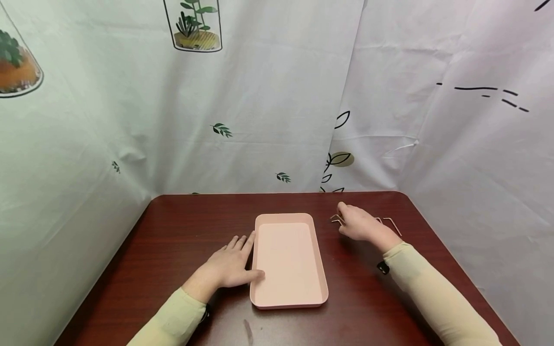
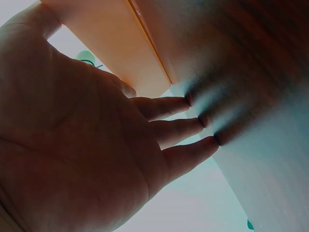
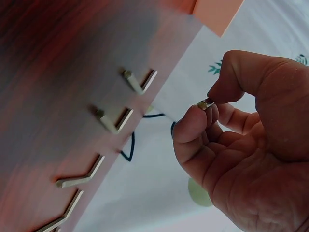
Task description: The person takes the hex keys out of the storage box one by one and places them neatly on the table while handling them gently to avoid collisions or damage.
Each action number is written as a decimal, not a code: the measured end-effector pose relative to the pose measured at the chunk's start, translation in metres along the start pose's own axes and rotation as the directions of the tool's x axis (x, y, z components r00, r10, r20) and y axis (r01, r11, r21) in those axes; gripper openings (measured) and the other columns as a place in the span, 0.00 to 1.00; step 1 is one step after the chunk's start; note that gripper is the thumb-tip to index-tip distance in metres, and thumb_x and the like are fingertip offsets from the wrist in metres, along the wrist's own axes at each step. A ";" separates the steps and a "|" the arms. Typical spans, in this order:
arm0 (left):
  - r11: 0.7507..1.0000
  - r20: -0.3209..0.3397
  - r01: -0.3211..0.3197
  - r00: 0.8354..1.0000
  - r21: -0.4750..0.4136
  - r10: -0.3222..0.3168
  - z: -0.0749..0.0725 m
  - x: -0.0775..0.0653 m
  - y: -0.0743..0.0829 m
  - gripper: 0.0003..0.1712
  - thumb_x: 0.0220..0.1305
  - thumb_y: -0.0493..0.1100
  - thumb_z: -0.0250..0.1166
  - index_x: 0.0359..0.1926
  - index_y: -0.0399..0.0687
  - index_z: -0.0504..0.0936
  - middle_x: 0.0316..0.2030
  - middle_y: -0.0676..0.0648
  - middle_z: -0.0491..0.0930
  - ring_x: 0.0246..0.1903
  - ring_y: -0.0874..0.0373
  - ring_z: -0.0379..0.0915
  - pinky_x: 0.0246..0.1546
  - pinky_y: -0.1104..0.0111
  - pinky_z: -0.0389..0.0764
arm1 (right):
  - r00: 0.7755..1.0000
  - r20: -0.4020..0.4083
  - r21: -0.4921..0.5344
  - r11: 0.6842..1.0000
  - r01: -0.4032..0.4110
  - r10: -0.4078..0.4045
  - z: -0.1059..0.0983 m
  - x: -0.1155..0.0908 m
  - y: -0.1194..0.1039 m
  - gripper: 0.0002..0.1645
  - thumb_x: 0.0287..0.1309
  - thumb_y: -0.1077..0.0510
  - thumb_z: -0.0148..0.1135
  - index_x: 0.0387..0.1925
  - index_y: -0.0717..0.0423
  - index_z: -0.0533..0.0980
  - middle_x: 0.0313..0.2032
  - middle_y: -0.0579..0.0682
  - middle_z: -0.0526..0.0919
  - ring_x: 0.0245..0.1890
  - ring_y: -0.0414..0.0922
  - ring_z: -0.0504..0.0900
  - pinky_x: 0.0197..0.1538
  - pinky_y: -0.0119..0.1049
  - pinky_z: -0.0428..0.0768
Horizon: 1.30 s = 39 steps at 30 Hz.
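Note:
In the head view, my left hand [image 1: 229, 267] lies at the left side of a pink tray [image 1: 289, 262], its thumb over the rim. The left wrist view shows three of its fingers straight, with their tips on the table. My right hand [image 1: 360, 225] is above the table to the tray's right. Between thumb and index finger it pinches an L-shaped hex key [image 3: 203, 104], which shows mostly end-on in the right wrist view. Several more hex keys lie in a row on the table near that hand, among them one bent key [image 3: 83, 178] and another at the right [image 1: 393, 225].
The dark red-brown table [image 1: 190, 226] has rounded far corners. White cloth [image 1: 259, 96] printed with leaves and plant jars hangs behind it and on both sides. A small dark mark [image 1: 248, 331] is on the near part of the table.

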State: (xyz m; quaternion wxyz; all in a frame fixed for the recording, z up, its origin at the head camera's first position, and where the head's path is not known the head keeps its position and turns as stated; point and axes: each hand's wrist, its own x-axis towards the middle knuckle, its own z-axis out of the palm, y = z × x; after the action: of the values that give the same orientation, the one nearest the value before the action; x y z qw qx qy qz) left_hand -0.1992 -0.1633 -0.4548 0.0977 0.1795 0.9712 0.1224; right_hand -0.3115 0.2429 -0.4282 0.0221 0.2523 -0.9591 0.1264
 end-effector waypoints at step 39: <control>1.000 0.001 0.003 1.000 0.004 -0.003 0.001 0.000 0.001 0.70 0.66 0.76 0.67 0.91 0.40 0.47 0.82 0.26 0.62 0.83 0.29 0.56 0.78 0.39 0.67 | 0.991 -0.013 0.006 0.991 -0.133 0.133 -0.004 -0.038 0.060 0.20 0.49 0.67 0.71 0.41 0.62 0.69 0.28 0.51 0.74 0.28 0.49 0.74 0.35 0.49 0.76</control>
State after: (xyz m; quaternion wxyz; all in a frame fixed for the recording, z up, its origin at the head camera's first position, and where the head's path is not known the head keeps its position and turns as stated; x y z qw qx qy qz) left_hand -0.1991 -0.1626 -0.4552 0.0980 0.1781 0.9717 0.1201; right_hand -0.3083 0.3124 -0.4427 0.0194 0.1872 -0.9733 0.1317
